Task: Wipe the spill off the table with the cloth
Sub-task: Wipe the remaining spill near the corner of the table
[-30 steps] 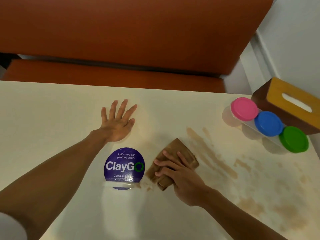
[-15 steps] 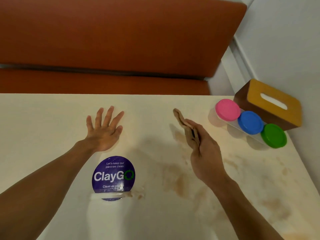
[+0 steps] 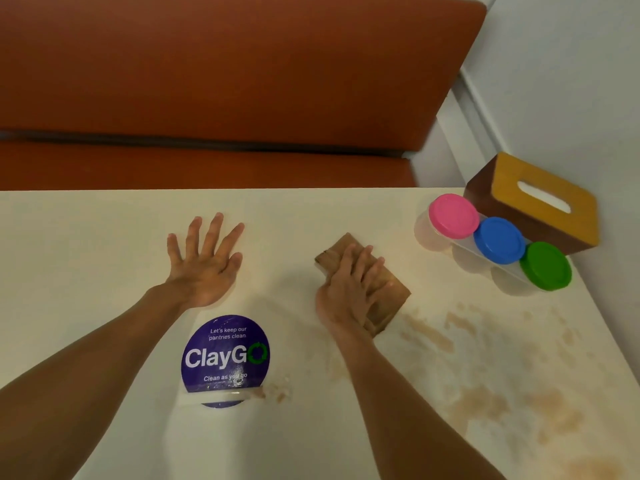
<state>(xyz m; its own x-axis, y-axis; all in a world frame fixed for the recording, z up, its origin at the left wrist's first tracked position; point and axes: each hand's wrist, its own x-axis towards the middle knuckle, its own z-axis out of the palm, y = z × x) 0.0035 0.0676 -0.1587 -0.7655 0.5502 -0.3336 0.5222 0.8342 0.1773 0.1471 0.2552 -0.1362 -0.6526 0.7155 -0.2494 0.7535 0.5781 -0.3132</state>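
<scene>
A folded brown cloth (image 3: 389,299) lies flat on the cream table (image 3: 86,244), near its middle. My right hand (image 3: 349,289) presses down on the cloth with fingers spread over it, hiding its centre. Brown smears of the spill (image 3: 485,386) streak the table to the right of the cloth and toward the near right corner; a small patch (image 3: 277,393) sits by the sticker. My left hand (image 3: 204,261) rests flat on the table, fingers apart, holding nothing.
A round purple "ClayGo" sticker (image 3: 225,358) is on the table between my arms. Three clear tubs with pink (image 3: 453,214), blue (image 3: 498,240) and green (image 3: 545,265) lids stand at the far right, beside a wooden tissue box (image 3: 540,199). An orange bench (image 3: 207,81) lies beyond the table.
My right hand had lifted the cloth off the table edge-on; now it has laid it flat and presses on it, further right and farther away than a second ago. My left hand stays put.
</scene>
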